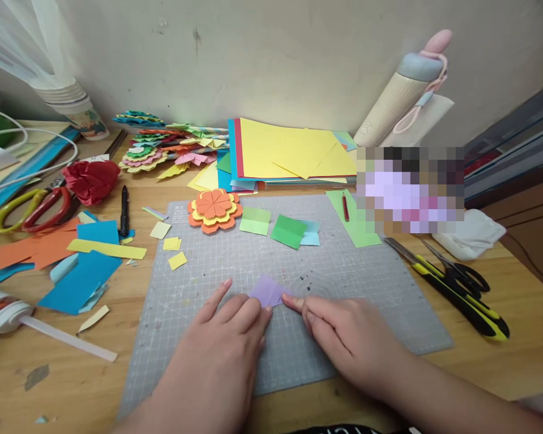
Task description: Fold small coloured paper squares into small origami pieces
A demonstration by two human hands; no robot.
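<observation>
A small piece of purple paper (268,292) lies on the grey cutting mat (371,271), with a fold along its near edge. My left hand (224,337) holds it from the left, its bent fingers and thumb pressed onto the near left edge while one finger sticks out to the side. From the right, my right hand (348,331) pinches the paper's right corner with its forefinger tip; the other fingers are curled in. Beyond the hands lie a light green folded paper (255,221), a dark green one (288,232), a light blue one (312,234) and an orange and yellow paper flower (214,210).
Scissors (464,274) and a yellow-black utility knife (461,295) lie at right. A glue gun (4,310), paper scraps (90,271) and red-yellow-handled scissors (47,208) are at left. Behind are coloured sheets (294,147), paper flowers (154,150) and a tilted umbrella (398,90).
</observation>
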